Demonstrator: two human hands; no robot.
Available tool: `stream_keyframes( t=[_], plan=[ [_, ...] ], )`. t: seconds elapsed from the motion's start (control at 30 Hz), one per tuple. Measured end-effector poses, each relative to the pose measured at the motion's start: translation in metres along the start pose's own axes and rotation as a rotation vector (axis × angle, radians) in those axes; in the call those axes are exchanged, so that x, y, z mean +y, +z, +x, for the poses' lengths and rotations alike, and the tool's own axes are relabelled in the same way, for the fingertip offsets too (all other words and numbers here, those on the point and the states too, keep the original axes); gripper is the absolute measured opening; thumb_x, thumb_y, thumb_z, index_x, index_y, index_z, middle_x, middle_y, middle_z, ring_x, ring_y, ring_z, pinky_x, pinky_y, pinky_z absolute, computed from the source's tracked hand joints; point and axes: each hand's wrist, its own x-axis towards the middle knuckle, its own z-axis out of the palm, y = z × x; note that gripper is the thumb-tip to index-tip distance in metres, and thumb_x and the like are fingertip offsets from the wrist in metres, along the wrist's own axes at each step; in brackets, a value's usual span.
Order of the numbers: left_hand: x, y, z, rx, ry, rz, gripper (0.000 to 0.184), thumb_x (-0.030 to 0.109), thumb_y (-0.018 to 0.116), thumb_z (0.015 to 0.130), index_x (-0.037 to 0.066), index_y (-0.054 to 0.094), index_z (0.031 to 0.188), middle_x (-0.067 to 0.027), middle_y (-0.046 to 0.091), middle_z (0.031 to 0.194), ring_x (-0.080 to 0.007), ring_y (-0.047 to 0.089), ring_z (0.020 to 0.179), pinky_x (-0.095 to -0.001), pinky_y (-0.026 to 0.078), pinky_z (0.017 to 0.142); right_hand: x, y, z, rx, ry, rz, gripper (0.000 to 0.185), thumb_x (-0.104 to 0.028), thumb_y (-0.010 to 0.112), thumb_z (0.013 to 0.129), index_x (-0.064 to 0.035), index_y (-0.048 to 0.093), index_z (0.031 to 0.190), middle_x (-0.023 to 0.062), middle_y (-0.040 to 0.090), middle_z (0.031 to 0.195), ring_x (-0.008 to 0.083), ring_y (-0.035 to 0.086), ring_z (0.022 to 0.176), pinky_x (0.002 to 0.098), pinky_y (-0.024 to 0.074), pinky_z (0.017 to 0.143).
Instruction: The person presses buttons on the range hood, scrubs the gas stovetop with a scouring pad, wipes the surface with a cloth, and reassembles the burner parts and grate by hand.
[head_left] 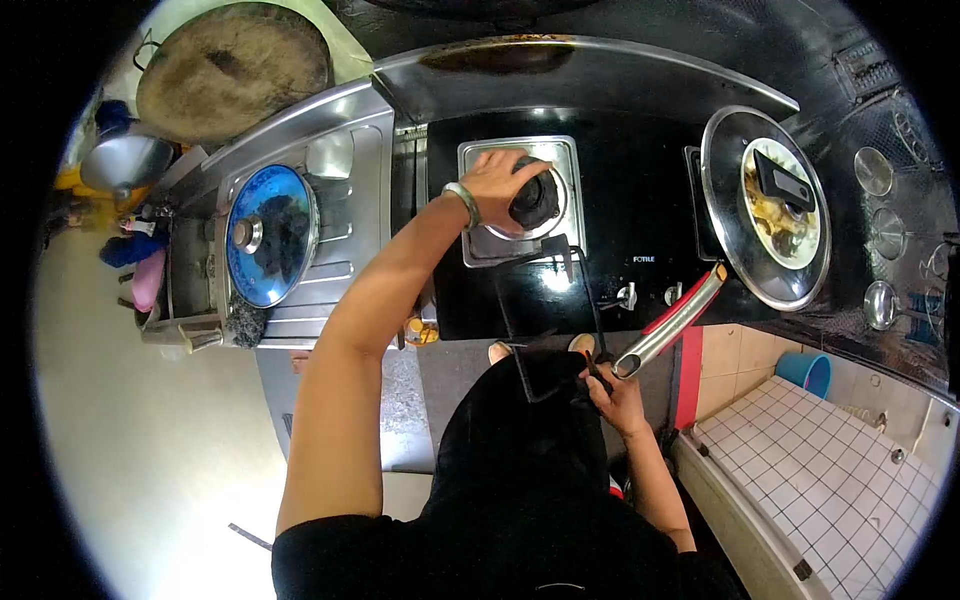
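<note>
My left hand [497, 188], with a bangle at the wrist, reaches over the left burner of the black glass hob [628, 190]. Its thumb and fingers curve around the dark round burner cap [535, 203]; part of the cap is hidden by the hand. A square metal drip tray [573, 250] surrounds this burner. Low by my legs, my right hand [618, 400] is closed on a corner of a black pan support [512, 300]. The frame of the support hangs tilted in front of the hob, its far end overlapping the tray.
A glass-lidded pan [808, 265] covers the right burner, its steel handle [672, 325] jutting toward me. A phone [783, 182] lies on the lid. Left are a steel sink counter [350, 230], a blue lidded pan [270, 270] and a round chopping board [235, 70].
</note>
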Motion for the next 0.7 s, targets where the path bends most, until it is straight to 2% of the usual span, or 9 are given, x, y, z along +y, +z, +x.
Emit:
stream_keyframes(
  t=[0.13,0.27,0.33,0.4,0.43,0.67,0.7],
  plan=[
    [-0.001,-0.010,0.002,0.066,-0.074,-0.104,0.117,0.040,0.094,0.051,0.020,0.035,0.150,-0.0226,0.038,0.146,-0.0425,0.036,0.135,-0.0517,0.029,0.114,-0.001,-0.002,0.000,-0.004,-0.022,-0.007,0.012,-0.014,0.065,0.089,-0.0056,0.070,0.096,0.0135,0.068,0.085,0.0309,0.067,0.083,0.0389,0.0508,0.076],
    [-0.003,-0.041,-0.002,0.137,-0.195,-0.181,0.112,0.043,0.089,0.057,0.016,0.034,0.151,-0.0246,0.041,0.144,-0.0439,0.037,0.134,-0.0522,0.033,0.112,0.001,-0.003,-0.001,-0.019,-0.027,0.029,0.014,-0.015,0.066,0.088,-0.0059,0.070,0.097,0.0138,0.068,0.084,0.0319,0.068,0.082,0.0387,0.0514,0.075],
    [-0.018,-0.045,-0.009,0.284,-0.190,-0.193,0.109,0.046,0.087,0.059,0.012,0.037,0.149,-0.0280,0.045,0.140,-0.0445,0.044,0.129,-0.0507,0.036,0.110,-0.004,-0.004,0.002,-0.046,-0.025,-0.019,0.013,-0.015,0.067,0.087,-0.0059,0.071,0.095,0.0151,0.070,0.088,0.0340,0.069,0.084,0.0405,0.0534,0.076],
    [-0.033,-0.045,-0.018,0.340,-0.231,-0.147,0.109,0.048,0.087,0.059,0.012,0.038,0.149,-0.0280,0.048,0.137,-0.0458,0.046,0.126,-0.0508,0.036,0.110,-0.004,-0.005,0.003,-0.058,-0.047,-0.052,0.013,-0.015,0.067,0.086,-0.0062,0.071,0.095,0.0159,0.070,0.088,0.0355,0.069,0.084,0.0415,0.0537,0.076],
    [-0.041,-0.044,-0.022,0.325,-0.263,-0.137,0.115,0.056,0.086,0.057,0.016,0.034,0.152,-0.0300,0.047,0.137,-0.0454,0.043,0.130,-0.0516,0.035,0.109,0.000,-0.003,0.003,-0.054,-0.070,-0.059,0.014,-0.015,0.067,0.087,-0.0065,0.071,0.097,0.0160,0.070,0.087,0.0359,0.068,0.083,0.0415,0.0531,0.074],
    [-0.019,-0.035,-0.041,0.253,-0.423,-0.155,0.114,0.056,0.086,0.056,0.014,0.036,0.150,-0.0277,0.048,0.139,-0.0456,0.045,0.129,-0.0496,0.036,0.110,0.002,-0.002,0.004,-0.042,-0.133,-0.106,0.014,-0.015,0.068,0.085,-0.0072,0.071,0.096,0.0170,0.069,0.086,0.0374,0.068,0.083,0.0433,0.0527,0.072],
    [-0.023,-0.025,-0.040,0.261,-0.439,-0.142,0.117,0.061,0.085,0.056,0.018,0.035,0.152,-0.0298,0.048,0.135,-0.0448,0.046,0.129,-0.0505,0.037,0.108,0.002,-0.002,0.005,-0.042,-0.139,-0.104,0.013,-0.015,0.069,0.085,-0.0070,0.071,0.096,0.0168,0.069,0.085,0.0373,0.068,0.083,0.0431,0.0528,0.072]
  ],
)
